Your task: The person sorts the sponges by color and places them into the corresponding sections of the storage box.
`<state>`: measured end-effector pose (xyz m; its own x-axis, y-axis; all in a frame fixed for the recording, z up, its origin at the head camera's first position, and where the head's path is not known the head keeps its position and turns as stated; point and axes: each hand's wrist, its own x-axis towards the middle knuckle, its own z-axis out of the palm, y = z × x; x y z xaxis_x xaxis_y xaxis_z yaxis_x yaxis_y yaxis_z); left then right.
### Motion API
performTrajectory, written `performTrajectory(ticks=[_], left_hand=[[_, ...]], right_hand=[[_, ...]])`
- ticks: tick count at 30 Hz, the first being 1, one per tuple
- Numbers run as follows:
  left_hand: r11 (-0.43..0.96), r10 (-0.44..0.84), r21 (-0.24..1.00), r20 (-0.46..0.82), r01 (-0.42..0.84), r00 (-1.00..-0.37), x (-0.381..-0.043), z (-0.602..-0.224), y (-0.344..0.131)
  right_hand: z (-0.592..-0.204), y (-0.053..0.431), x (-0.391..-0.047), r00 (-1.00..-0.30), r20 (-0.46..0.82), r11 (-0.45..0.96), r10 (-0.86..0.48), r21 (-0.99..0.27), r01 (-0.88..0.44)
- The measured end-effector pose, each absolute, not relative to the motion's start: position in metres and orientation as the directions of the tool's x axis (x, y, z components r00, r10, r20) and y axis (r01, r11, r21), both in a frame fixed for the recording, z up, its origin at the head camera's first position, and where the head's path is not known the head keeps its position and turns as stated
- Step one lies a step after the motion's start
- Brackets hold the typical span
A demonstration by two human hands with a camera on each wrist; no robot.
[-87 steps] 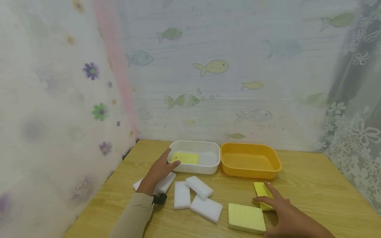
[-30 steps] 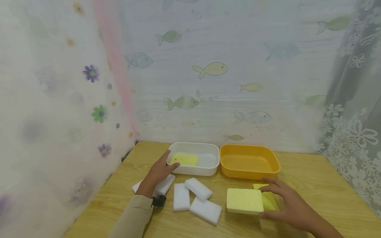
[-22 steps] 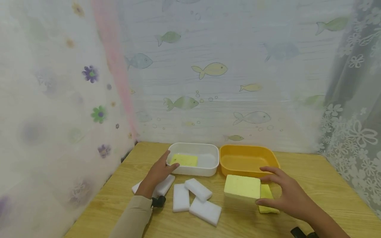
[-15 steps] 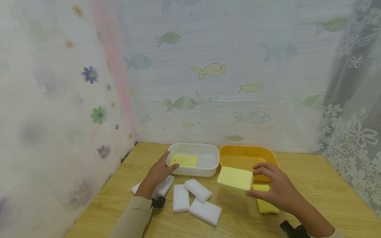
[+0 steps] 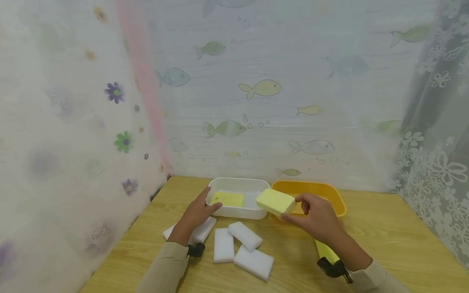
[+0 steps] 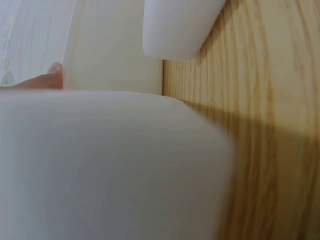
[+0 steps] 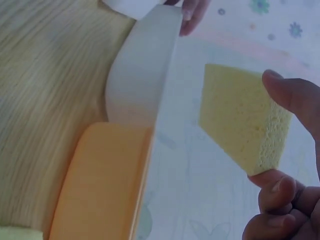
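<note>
Yellow and full of tiny holes, the held sponge (image 5: 275, 201) is up in the air, a bit right of the middle in the head view. The right hand (image 5: 319, 217) pinches it by its right end, with thumb and finger on two sides. The sponge tips a little. Behind and around it sit two tubs side by side: the white tub (image 5: 242, 212) on the left and the orange tub (image 5: 340, 206) on the right. The sponge shows in front of where they meet.

At the front left corner of the white tub is the left hand (image 5: 198, 212), fingers spread out and thumb at the edge, maybe to hold it steady. Inside that tub lies a flat yellow sponge (image 5: 233, 199).

Low in the middle, three white blocks (image 5: 224, 245) lie close together on the table (image 5: 395, 232). More white pieces (image 5: 206, 231) peek out by the left arm, and a yellow piece (image 5: 326, 251) is partly under the right wrist.

I think this is the carrying step. Next, the hand probably needs to go left over the white tub, come down beside the flat one, and let go gently.
</note>
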<state>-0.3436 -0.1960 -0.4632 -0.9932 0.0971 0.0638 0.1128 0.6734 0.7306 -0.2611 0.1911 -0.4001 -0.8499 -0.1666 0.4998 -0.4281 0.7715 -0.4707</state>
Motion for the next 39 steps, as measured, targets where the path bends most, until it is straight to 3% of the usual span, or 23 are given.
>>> performTrajectory(ticks=[11, 39], left_hand=[[0.664, 0.093, 0.740, 0.064, 0.110, -0.994, -0.344, -0.465, -0.195], [0.678, 0.098, 0.724, 0.080, 0.125, -0.992, -0.344, -0.464, -0.196]], right_hand=[[-0.403, 0.156, -0.289, -0.907, 0.409, 0.795, -0.099, -0.515, -0.320], [-0.412, 0.111, -0.340, -0.960, 0.276, 0.873, -0.046, -0.456, -0.172]])
